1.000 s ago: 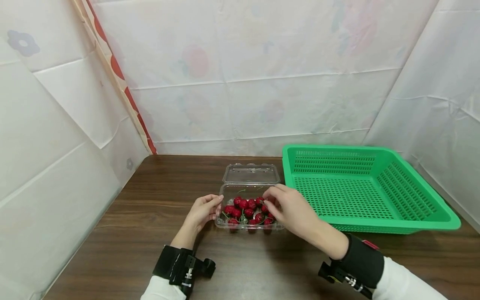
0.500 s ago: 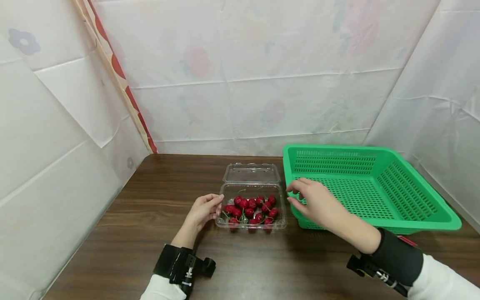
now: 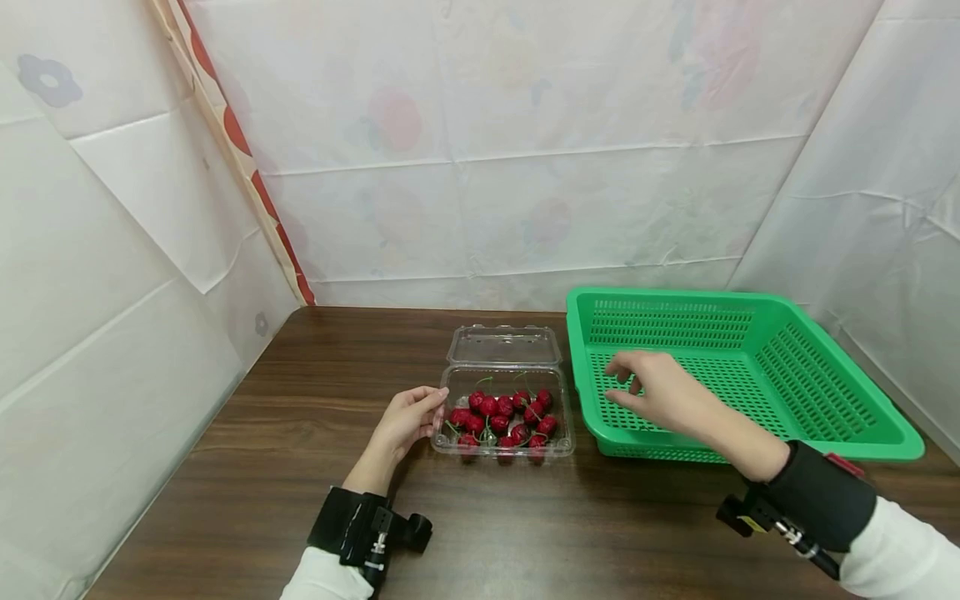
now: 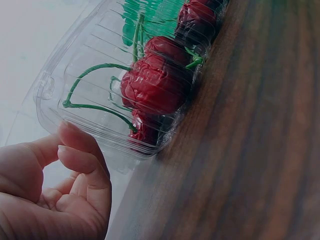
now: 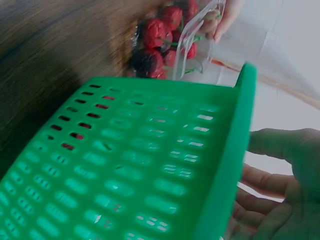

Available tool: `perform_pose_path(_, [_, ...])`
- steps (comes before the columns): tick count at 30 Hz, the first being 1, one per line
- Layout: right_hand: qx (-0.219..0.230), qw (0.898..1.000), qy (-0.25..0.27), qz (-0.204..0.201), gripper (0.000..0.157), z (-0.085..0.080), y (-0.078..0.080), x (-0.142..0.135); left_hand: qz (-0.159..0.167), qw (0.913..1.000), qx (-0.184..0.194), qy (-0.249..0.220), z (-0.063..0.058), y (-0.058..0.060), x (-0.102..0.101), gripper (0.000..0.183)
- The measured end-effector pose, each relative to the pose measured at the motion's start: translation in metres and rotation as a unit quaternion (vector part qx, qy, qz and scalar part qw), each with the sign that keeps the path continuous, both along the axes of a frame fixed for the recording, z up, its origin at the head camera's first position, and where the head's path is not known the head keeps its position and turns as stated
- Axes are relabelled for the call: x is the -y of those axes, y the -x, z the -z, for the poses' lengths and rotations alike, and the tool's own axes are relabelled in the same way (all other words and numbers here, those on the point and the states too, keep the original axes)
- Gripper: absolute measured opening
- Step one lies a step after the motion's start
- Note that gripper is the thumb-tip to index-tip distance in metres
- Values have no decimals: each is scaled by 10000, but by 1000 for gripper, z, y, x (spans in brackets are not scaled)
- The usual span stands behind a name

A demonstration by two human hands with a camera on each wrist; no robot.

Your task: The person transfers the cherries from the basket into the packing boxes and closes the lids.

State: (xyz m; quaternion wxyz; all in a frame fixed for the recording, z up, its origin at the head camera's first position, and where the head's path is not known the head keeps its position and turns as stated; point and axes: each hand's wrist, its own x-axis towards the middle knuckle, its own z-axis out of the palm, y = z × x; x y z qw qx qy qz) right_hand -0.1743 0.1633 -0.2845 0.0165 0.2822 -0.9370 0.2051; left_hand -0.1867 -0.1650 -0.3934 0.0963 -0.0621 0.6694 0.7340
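Note:
My left hand (image 3: 402, 427) pinches the left rim of a clear plastic clamshell box (image 3: 564, 408), also seen in the left wrist view, where the thumb and fingers (image 4: 79, 159) meet its edge. Several dark red cherries (image 3: 500, 425) with green stems lie in the box, and its hinged lid (image 3: 504, 346) is folded back. Over the left part of a green plastic basket (image 3: 847, 446) is my right hand (image 3: 660, 390), its thumb and forefinger spread apart with nothing between them. In the right wrist view that hand appears beside the basket's rim; whether it touches the rim, I cannot tell.
The box and basket stand side by side on a dark wood-grain table (image 3: 480, 525). White patterned sheeting (image 3: 480, 208) hangs behind the table and along both sides. Each wrist wears a black strap with a small camera.
From above the box's right side, my right hand has moved right, over the basket. The cherries at the box's right side are uncovered now. My left hand stays at the rim.

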Motion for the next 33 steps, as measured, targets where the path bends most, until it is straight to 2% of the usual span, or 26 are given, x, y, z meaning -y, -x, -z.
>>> perform_pose_path(4, [392, 9992, -78, -62, 20, 4, 6, -6, -12, 10000, -18, 7, 0, 0, 0, 21])
perform_pose_path(9, [907, 9949, -421, -86, 29, 8, 11, -12, 11, 10000, -38, -3, 0, 0, 0, 22])
perform_pose_path(17, [1777, 9808, -806, -79, 40, 17, 14, -17, -26, 10000, -43, 31, 0, 0, 0, 21])
perform_pose_path(33, [2251, 9710, -728, -358, 25, 36, 25, -19, -13, 10000, -40, 34, 1, 0, 0, 22])
